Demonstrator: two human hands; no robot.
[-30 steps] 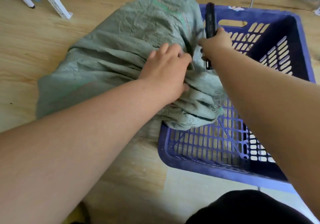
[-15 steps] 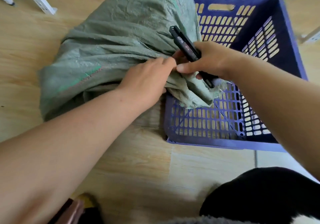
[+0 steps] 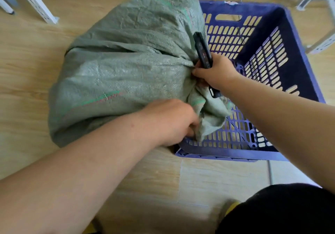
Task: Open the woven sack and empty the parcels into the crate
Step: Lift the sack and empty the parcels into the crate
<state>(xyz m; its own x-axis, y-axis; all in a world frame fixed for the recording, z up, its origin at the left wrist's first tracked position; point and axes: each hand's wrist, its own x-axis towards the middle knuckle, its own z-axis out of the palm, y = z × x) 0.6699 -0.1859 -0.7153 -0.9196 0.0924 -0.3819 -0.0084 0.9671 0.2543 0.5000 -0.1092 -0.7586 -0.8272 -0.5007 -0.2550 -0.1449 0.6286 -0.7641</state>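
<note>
Gripping a slim black tool (image 3: 203,51), the right hand (image 3: 216,71) is pressed against the bunched neck of the woven sack (image 3: 126,67), fingers closed round the tool's middle so that one end sticks up past the knuckles and the other pokes out below the wrist. The left hand (image 3: 171,122) is clenched on the loose mouth of the sack lower down, right at the near corner of the crate (image 3: 299,56). Outward from the hands, the sack is a bulging grey-green woven bag with faint green and pink stitched lines; it lies on the wooden floor (image 3: 32,56), leaning on the crate's left wall, with its crumpled mouth hanging over into the crate. The crate is blue-purple plastic with slotted walls and base, standing on the floor to the right of the sack.

The parcels are hidden inside the sack. What kind of tool it is I cannot make out, nor whether a tie holds the neck shut. The left fingertips are buried in the fabric. White frame legs (image 3: 34,3) are cut off at the top corners.

Compared with half a second ago, the left hand has dropped from beside the right hand to the sack's lower edge, and the tool now stands more upright.
</note>
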